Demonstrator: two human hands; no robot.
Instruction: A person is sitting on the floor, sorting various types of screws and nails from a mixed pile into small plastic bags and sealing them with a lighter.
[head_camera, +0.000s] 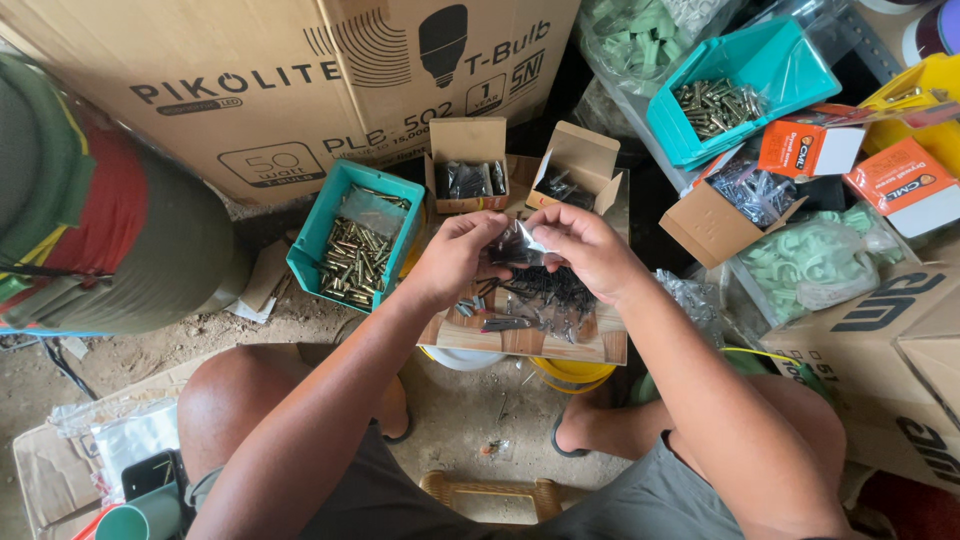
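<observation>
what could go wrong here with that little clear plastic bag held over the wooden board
The small clear plastic bag, pinched between left hand and right hand, could tip and spill dark screws. The wooden board with its pile of black screws seems perched on buckets, so a nudge may scatter them onto the dirt.

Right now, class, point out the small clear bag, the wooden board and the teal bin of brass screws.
small clear bag (520, 243), head view, its middle.
wooden board (500, 343), head view, front edge.
teal bin (313, 226), head view, left wall.
</observation>
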